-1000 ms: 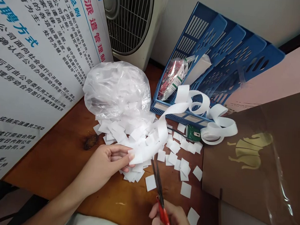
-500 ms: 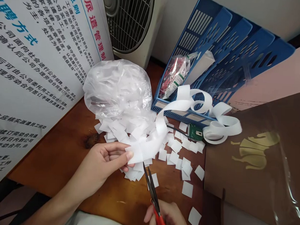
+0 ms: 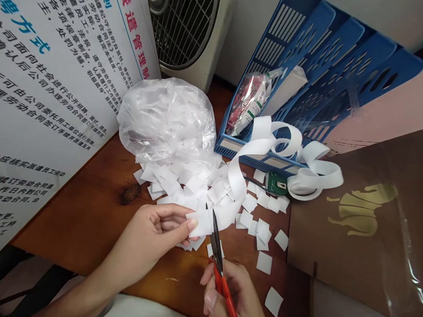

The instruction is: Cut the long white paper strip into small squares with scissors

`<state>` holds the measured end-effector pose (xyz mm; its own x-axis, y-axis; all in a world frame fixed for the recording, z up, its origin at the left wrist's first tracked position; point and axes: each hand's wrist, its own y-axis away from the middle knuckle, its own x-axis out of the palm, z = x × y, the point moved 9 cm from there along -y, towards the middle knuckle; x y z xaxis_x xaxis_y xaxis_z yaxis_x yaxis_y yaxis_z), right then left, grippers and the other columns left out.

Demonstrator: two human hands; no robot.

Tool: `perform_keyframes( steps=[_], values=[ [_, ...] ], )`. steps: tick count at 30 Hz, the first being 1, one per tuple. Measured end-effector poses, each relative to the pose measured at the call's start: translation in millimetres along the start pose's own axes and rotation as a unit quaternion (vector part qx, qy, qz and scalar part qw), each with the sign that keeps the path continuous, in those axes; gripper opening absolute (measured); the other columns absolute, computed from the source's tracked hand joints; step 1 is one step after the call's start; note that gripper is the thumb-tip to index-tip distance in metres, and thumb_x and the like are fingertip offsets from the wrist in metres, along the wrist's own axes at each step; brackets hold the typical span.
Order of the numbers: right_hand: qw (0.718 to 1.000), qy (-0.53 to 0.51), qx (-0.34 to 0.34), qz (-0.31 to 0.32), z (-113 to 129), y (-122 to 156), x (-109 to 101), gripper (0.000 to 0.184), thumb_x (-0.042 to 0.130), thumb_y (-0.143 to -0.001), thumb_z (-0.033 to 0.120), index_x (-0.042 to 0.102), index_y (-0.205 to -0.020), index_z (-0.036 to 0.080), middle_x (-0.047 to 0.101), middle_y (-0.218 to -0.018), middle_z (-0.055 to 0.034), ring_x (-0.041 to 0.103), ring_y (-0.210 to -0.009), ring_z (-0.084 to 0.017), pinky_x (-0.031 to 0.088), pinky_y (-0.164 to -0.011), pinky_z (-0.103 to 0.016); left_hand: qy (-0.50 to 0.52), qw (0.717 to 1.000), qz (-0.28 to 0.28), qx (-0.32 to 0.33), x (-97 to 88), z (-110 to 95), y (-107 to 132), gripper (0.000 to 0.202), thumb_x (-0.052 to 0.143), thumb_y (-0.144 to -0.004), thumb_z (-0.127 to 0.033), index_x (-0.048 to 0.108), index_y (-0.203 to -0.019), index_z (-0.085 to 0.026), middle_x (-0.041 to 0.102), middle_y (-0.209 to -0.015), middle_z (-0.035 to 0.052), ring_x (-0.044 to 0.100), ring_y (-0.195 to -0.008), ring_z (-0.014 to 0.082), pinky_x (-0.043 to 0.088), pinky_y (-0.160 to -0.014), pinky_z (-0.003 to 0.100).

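My left hand pinches the free end of a long white paper strip just above the wooden table. The strip curls back to a loose roll at the right. My right hand grips red-handled scissors, whose blades straddle the strip right beside my left fingertips. Several cut white paper squares lie scattered around and under the strip. More squares spill from a clear plastic bag behind them.
A blue file rack holding a packet stands at the back right. A white fan sits at the back, a printed sign board leans on the left. A brown bag covers the right side. A small green object lies by the roll.
The scissors moved up from below the strip and their blades now sit around it. My left hand shifted slightly right with the strip's end. The view tilted a little.
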<state>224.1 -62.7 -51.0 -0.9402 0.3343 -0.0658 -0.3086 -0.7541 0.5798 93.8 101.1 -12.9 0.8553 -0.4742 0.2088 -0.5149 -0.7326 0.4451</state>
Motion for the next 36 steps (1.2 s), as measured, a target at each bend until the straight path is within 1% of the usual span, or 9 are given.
perform_keyframes(
  steps=[4,10,12,19,26,36],
  values=[
    [0.999,0.004,0.017,0.028,-0.4,1.3,2.5,0.054,0.067,-0.077,0.065,0.061,-0.093,0.014,0.051,-0.065,0.0008,0.042,-0.049,-0.003,0.035,-0.046,-0.015,-0.012,1.0,0.002,0.003,1.4,0.2,-0.4,0.024,0.079,-0.084,-0.038,0.077,-0.097,-0.017,0.078,-0.074,0.0013,0.072,-0.066,0.0139,0.057,-0.065,0.018],
    [0.995,0.014,0.035,0.089,3.2,1.6,7.4,0.057,0.065,-0.081,0.066,0.056,-0.099,0.013,0.054,-0.069,0.0,0.046,-0.05,-0.004,0.042,-0.05,-0.017,-0.02,1.0,0.011,0.005,2.5,-0.9,0.2,0.028,0.078,-0.086,-0.038,0.077,-0.104,-0.017,0.078,-0.076,0.0018,0.072,-0.069,0.0142,0.058,-0.067,0.019],
    [0.994,0.023,0.034,0.1,3.7,0.9,7.6,0.057,0.065,-0.081,0.066,0.056,-0.099,0.013,0.055,-0.07,-0.0005,0.047,-0.051,-0.004,0.043,-0.051,-0.018,-0.02,1.0,0.009,0.006,1.8,-0.6,1.2,0.028,0.078,-0.086,-0.038,0.077,-0.104,-0.017,0.078,-0.075,0.0013,0.072,-0.069,0.0138,0.057,-0.067,0.018],
    [0.994,0.022,0.034,0.102,1.5,1.6,6.1,0.058,0.066,-0.08,0.067,0.057,-0.099,0.013,0.053,-0.071,-0.0008,0.047,-0.054,-0.005,0.043,-0.051,-0.017,-0.011,1.0,0.009,0.007,2.5,-0.3,0.7,0.024,0.078,-0.086,-0.038,0.078,-0.099,-0.017,0.078,-0.073,0.0008,0.072,-0.067,0.0133,0.058,-0.066,0.018],
    [0.994,0.031,0.033,0.096,0.1,0.4,4.6,0.059,0.066,-0.08,0.067,0.058,-0.1,0.012,0.054,-0.074,-0.0015,0.047,-0.053,-0.004,0.044,-0.051,-0.018,-0.007,1.0,0.012,0.007,3.3,-0.2,0.3,0.029,0.078,-0.086,-0.037,0.078,-0.106,-0.017,0.078,-0.073,0.0009,0.072,-0.067,0.0131,0.058,-0.066,0.018],
    [0.993,0.005,0.04,0.107,1.2,0.9,6.9,0.06,0.068,-0.078,0.068,0.056,-0.098,0.012,0.054,-0.071,0.0005,0.048,-0.049,-0.004,0.041,-0.049,-0.017,-0.01,1.0,0.014,0.012,3.6,-0.6,-0.7,0.027,0.078,-0.086,-0.036,0.079,-0.107,-0.019,0.078,-0.074,0.0005,0.073,-0.068,0.0125,0.058,-0.067,0.017]
  ],
)
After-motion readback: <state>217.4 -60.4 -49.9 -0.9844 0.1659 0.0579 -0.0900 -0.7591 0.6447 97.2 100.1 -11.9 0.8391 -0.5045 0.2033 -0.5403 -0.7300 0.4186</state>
